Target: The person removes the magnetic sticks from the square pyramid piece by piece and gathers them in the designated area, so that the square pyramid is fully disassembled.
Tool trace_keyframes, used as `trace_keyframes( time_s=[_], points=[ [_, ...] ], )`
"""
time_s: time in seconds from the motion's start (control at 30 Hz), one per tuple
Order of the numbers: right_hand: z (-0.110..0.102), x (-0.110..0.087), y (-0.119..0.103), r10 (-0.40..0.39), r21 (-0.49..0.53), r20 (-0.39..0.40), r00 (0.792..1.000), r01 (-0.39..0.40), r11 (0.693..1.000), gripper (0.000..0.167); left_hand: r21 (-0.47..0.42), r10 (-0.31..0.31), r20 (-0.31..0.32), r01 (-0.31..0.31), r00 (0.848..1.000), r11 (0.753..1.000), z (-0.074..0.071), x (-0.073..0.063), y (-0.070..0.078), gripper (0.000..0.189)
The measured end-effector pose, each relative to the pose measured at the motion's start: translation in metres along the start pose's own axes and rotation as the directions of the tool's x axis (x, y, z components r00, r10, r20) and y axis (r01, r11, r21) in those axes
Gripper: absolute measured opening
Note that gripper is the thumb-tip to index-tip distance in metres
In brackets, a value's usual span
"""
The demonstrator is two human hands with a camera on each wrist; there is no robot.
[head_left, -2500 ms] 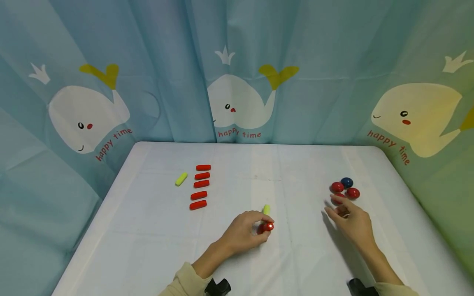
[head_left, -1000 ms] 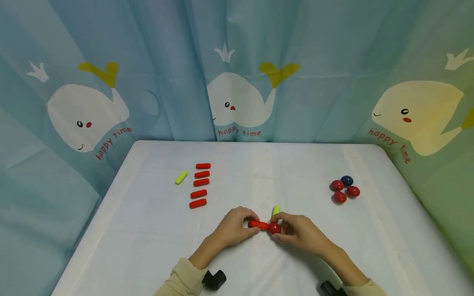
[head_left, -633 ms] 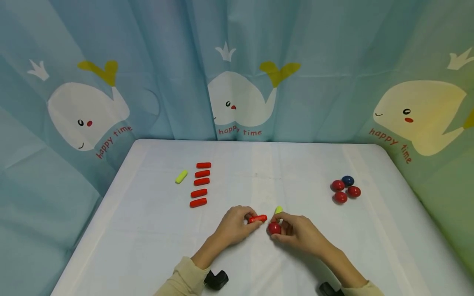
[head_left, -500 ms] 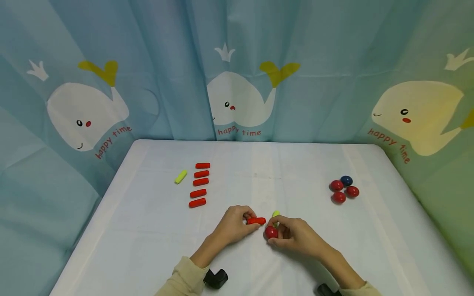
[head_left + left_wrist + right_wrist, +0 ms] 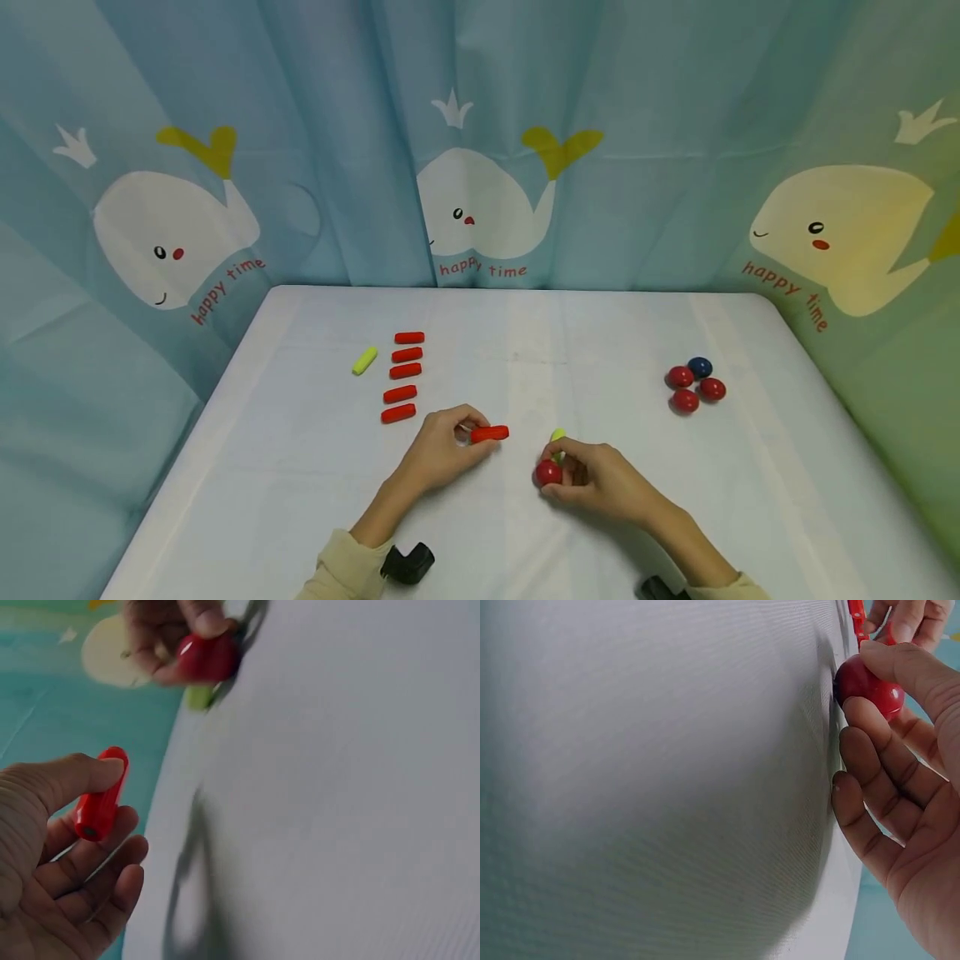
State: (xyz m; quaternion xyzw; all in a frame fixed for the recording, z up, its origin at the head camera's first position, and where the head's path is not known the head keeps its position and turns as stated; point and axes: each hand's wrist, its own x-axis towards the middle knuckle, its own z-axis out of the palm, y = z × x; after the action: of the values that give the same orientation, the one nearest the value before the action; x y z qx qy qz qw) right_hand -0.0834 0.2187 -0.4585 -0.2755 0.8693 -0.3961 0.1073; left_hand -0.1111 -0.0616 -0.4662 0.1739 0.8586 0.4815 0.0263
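Observation:
Between thumb and fingers, my left hand pinches a short red stick, whose free end points right. The left wrist view shows a dark spot in the near end of this stick. My right hand grips a glossy red ball low over the white table. Behind its fingertips a yellow-green stick sticks out, partly hidden; whether it joins the ball I cannot tell. A gap separates the red stick from the ball.
Several red sticks lie in a column at the left of the table, with one yellow-green stick beside them. At the right sit three red balls and a blue ball. A whale-print curtain hangs behind.
My right hand came from the balls at the right to the middle. The red stick's end met the ball, then parted from it. Lately my left hand has drawn the stick leftward.

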Motion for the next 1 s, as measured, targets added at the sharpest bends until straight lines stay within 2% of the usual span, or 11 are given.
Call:
trace_keyframes(
  time_s=[0.17,0.3,0.43,0.57,0.67,0.87,1.0],
  points=[
    [0.001,0.000,0.001,-0.008,-0.006,-0.002,1.000,0.008,1.000,0.032,-0.041,-0.025,-0.154,0.019,0.988,0.999,-0.028,-0.004,-0.011,0.016],
    [0.000,0.000,-0.001,-0.008,-0.005,-0.001,1.000,0.008,1.000,0.032,-0.052,-0.052,-0.256,0.040,0.965,0.998,-0.053,-0.007,-0.022,0.020],
    [-0.001,0.000,-0.001,-0.011,-0.004,-0.001,1.000,0.011,1.000,0.032,-0.013,-0.067,-0.333,0.067,0.941,0.998,-0.076,-0.008,-0.033,0.023],
    [0.000,0.000,0.000,-0.015,-0.006,-0.003,1.000,0.015,1.000,0.032,0.023,-0.117,-0.375,0.135,0.920,0.991,-0.096,-0.007,-0.044,0.024],
    [0.001,-0.001,0.001,-0.014,-0.004,-0.005,1.000,0.014,1.000,0.032,0.056,-0.138,-0.392,0.173,0.909,0.983,-0.108,-0.005,-0.054,0.025],
    [0.002,-0.001,0.000,0.003,0.007,-0.002,1.000,-0.003,1.000,0.032,0.156,-0.135,-0.418,0.217,0.899,0.964,-0.122,-0.002,-0.073,0.025],
    [0.002,-0.001,0.000,0.010,0.015,-0.002,1.000,-0.010,1.000,0.032,0.201,-0.153,-0.407,0.252,0.901,0.947,-0.126,-0.004,-0.080,0.025]
  ],
)
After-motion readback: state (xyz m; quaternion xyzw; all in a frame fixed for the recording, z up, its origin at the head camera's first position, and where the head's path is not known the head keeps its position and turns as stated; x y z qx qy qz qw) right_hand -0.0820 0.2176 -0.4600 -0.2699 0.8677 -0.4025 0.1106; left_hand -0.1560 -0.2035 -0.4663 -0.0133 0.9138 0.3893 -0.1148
